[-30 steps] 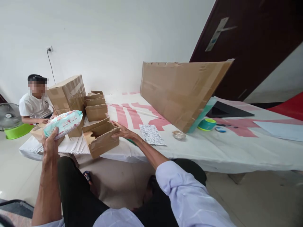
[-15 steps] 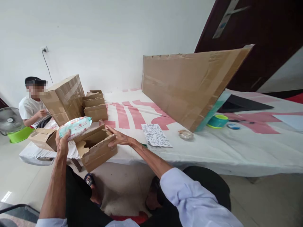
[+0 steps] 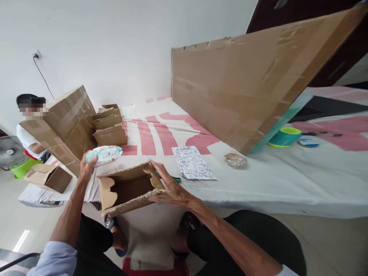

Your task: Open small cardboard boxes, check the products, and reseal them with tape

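Observation:
My left hand (image 3: 88, 163) grips one end of a light-blue pack of wet wipes (image 3: 105, 155), held up just behind the left part of an open cardboard box (image 3: 129, 207). Around the right end of that box, my right hand (image 3: 169, 187) is closed, thumb on the near side and fingers at the far rim. The box's opening faces up toward me and its inside looks bare. Its near rim is ragged, and a flap with a wavy edge stands at the left end.
A large cardboard sheet (image 3: 230, 88) leans over the table. Behind the box stand nested open cartons (image 3: 110, 134) and a tall carton (image 3: 66, 122), with a person in a black cap beyond. A drawn-on paper (image 3: 192, 163), a clear packet (image 3: 235, 160) and a teal tape roll (image 3: 284, 137) lie right.
The box has tipped so its opening shows more fully, and my right hand has moved with it. The wipes pack has shifted away from over the box to behind it. My view has shifted.

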### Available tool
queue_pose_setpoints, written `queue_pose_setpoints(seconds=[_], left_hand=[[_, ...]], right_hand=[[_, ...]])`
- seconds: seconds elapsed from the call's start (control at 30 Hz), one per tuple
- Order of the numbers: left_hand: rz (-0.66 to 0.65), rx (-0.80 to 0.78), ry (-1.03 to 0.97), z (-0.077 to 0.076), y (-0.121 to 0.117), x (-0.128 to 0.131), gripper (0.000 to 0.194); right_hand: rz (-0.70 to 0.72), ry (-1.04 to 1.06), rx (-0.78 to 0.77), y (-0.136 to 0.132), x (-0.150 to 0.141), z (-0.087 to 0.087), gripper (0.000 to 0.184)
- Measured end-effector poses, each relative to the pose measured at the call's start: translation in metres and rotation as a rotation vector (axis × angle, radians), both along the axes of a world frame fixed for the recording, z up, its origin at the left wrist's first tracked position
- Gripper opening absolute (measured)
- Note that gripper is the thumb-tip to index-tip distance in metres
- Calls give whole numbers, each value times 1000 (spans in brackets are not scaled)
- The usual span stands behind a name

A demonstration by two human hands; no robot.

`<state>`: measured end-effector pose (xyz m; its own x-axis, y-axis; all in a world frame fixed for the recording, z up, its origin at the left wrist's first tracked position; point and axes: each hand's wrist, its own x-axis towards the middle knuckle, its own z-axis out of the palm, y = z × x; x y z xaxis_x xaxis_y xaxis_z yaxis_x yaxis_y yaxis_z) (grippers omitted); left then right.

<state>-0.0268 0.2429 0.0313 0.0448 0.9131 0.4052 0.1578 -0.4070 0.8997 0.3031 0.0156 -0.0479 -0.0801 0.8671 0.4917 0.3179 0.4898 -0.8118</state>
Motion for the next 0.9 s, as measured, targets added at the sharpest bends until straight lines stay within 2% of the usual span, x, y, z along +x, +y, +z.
queue_pose_setpoints(seconds=[0.2, 0.33, 0.5, 0.6, 0.73, 0.83, 0.9], left_hand=[[-44, -17, 138, -11, 39, 33, 68], [-108, 119, 212, -19, 63, 51, 70], [-139, 276, 356, -39, 99, 68, 65], [-125, 338, 430, -50, 117, 69, 60], [-94, 342, 504, -60, 134, 62, 58], [-47, 317, 543, -62, 136, 52, 56], [-10, 306, 580, -61, 129, 46, 59]], right_hand=[[-24, -21, 0, -9, 11, -3, 122], [-21, -55, 19, -14, 15, -4, 123], [-26, -40, 3, -17, 13, -10, 124], [-59, -15, 6, -17, 9, -16, 118], [-82, 10, 15, -20, 7, -19, 115], [-47, -19, -5, -22, 9, -12, 113], [-41, -33, -4, -23, 10, -8, 111]])
